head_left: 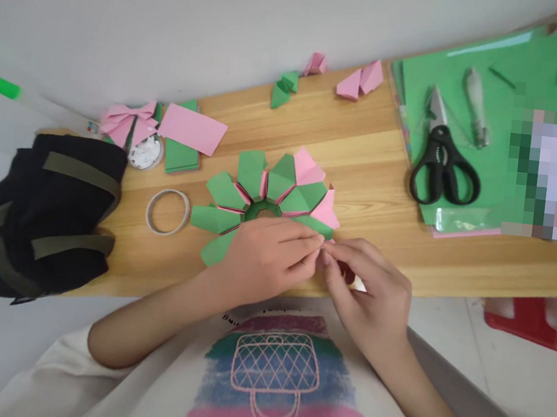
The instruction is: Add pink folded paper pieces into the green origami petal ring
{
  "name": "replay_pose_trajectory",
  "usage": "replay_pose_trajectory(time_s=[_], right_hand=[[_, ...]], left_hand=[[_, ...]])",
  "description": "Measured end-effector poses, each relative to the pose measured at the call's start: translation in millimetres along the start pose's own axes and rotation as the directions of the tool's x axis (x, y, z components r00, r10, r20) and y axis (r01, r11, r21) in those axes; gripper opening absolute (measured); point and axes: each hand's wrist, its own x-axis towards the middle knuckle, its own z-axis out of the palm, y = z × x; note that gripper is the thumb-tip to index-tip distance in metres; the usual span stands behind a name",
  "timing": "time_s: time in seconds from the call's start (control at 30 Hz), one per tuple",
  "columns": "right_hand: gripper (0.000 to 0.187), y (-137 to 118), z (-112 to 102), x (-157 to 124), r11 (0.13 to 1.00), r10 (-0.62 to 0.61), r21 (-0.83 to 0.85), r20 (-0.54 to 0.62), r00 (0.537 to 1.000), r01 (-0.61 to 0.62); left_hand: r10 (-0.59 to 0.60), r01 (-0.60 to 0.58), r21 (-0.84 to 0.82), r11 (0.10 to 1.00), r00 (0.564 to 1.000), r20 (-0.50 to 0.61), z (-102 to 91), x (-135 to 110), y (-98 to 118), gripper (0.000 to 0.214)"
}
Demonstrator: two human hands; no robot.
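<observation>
A paper flower of folded green petals with pink pieces between them lies on the table in front of me. Two pink outer pieces stick out at its upper right. Over its near side lies my left hand, fingers pressed together on the right-hand petals and covering part of the centre. My right hand meets it at the flower's lower right edge, thumb and forefinger pinched on a bit of pink folded paper that the fingers mostly hide.
A tape roll lies left of the flower, beside a black bag. Pink paper sheets and loose folded pieces are behind. Black-handled scissors and a small cutter-like tool rest on green paper.
</observation>
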Motion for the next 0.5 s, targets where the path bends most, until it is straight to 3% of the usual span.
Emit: replay_pose_trajectory(time_s=[0.5], right_hand=[[0.012,-0.4,0.5,1.9,0.999,0.023,0.027,0.015,1.000,-0.023]], left_hand=[[-0.070,0.074,-0.206,0.976,0.997,0.026,-1.8,5.3,-5.7,0.020]])
